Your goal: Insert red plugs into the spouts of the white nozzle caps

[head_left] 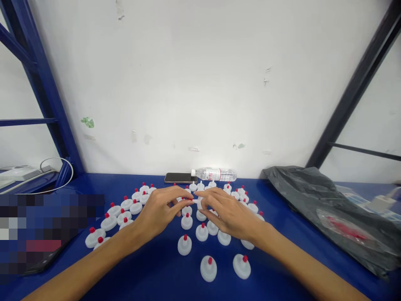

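Observation:
My left hand (161, 207) pinches a small red tip cap, mostly hidden by the thumb and forefinger, at the middle of the group. Facing it, my right hand (227, 211) is closed around a white nozzle lid (199, 202), its narrow spout pointing left to the red cap. Whether the cap sits over the spout, I cannot tell. Around both hands stand several white nozzle lids with red tips, such as one red-tipped lid (184, 246) in front. At the back, a few bare white lids (212, 184) have no red tip. My wrists hide some of the lids.
Against the white wall lie a phone (178, 178) and a clear plastic bottle (216, 174) on its side. A dark grey plastic bag (326, 213) covers the right of the blue table (150, 271). White cables and a device (23, 172) are at far left.

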`<action>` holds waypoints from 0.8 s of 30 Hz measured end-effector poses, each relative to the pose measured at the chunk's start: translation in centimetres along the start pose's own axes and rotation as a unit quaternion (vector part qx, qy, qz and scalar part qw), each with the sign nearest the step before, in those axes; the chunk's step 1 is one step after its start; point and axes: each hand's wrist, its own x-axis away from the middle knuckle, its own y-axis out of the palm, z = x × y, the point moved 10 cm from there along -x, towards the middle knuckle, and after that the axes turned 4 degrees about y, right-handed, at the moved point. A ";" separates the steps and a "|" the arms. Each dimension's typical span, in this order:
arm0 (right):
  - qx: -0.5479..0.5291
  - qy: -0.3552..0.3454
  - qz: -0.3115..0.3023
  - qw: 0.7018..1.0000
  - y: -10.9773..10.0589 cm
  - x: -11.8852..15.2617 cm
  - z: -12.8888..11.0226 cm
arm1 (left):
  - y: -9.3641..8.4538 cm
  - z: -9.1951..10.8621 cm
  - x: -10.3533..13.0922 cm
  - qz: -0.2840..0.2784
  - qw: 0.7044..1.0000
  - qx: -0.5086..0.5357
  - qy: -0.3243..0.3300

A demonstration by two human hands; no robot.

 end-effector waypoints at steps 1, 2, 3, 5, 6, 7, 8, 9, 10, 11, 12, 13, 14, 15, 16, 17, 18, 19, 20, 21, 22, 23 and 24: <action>-0.003 -0.001 0.004 1.000 -0.1 0.1 0.0 | -0.1 0.0 0.0 0.005 1.000 -0.002 -0.001; -0.007 -0.002 0.010 1.000 -0.1 0.1 0.0 | -0.1 0.0 0.1 0.009 1.000 -0.006 -0.002; -0.011 -0.002 0.017 1.000 -0.2 0.2 0.1 | -0.2 0.0 0.1 0.011 1.000 -0.010 -0.004; -0.008 -0.003 0.027 1.000 -0.1 0.4 0.3 | -0.1 -0.1 0.2 0.009 1.000 -0.011 -0.006; -0.004 -0.003 0.028 1.000 0.0 0.5 0.3 | -0.1 -0.2 0.2 0.006 1.000 -0.007 -0.007; -0.001 -0.002 0.027 1.000 0.2 0.6 0.4 | 0.0 -0.1 0.3 0.003 1.000 -0.003 -0.005; 0.001 -0.001 0.026 1.000 0.3 0.6 0.5 | 0.0 0.0 0.2 0.004 1.000 0.002 -0.001; 0.001 -0.001 0.025 1.000 0.5 0.7 0.5 | 0.0 0.1 0.2 0.007 1.000 0.006 0.003; -0.001 -0.002 0.024 1.000 0.6 0.8 0.4 | -0.1 0.3 0.2 0.011 1.000 0.009 0.008; -0.005 -0.006 0.024 1.000 0.7 0.8 0.3 | -0.2 0.6 0.1 0.016 1.000 0.014 0.012; -0.009 -0.013 0.026 1.000 0.8 0.9 0.2 | -0.3 0.8 0.1 0.022 0.999 0.020 0.016; -0.010 -0.022 0.029 0.999 0.8 1.0 0.0 | -0.4 1.1 0.1 0.027 0.999 0.028 0.019; -0.008 -0.031 0.030 0.999 0.8 1.0 -0.2 | -0.5 1.3 0.1 0.029 0.999 0.035 0.021; -0.003 -0.040 0.031 0.999 0.8 1.1 -0.4 | -0.5 1.5 0.2 0.031 0.999 0.038 0.024; 0.004 -0.049 0.032 0.998 0.8 1.2 -0.7 | -0.5 1.7 0.3 0.032 0.998 0.039 0.027; 0.013 -0.056 0.030 0.998 0.8 1.2 -0.9 | -0.5 1.9 0.4 0.033 0.998 0.038 0.030; 0.021 -0.062 0.027 0.997 0.9 1.2 -1.1 | -0.5 2.1 0.5 0.037 0.998 0.036 0.035; 0.025 -0.066 0.021 0.997 0.9 1.3 -1.3 | -0.6 2.2 0.7 0.043 0.998 0.034 0.040; 0.026 -0.068 0.015 0.997 1.0 1.2 -1.4 | -0.7 2.4 0.8 0.048 0.997 0.031 0.046; 0.021 -0.069 0.010 0.997 1.0 1.2 -1.5 | -0.8 2.5 0.8 0.054 0.997 0.027 0.051; 0.013 -0.065 0.007 0.998 0.9 1.0 -1.6 | -0.8 2.6 0.8 0.056 0.997 0.023 0.055; 0.001 -0.060 0.009 0.998 0.8 0.9 -1.5 | -0.8 2.7 0.7 0.052 0.997 0.018 0.056; -0.013 -0.052 0.016 0.998 0.6 0.6 -1.5 | -0.7 2.6 0.4 0.043 0.998 0.013 0.053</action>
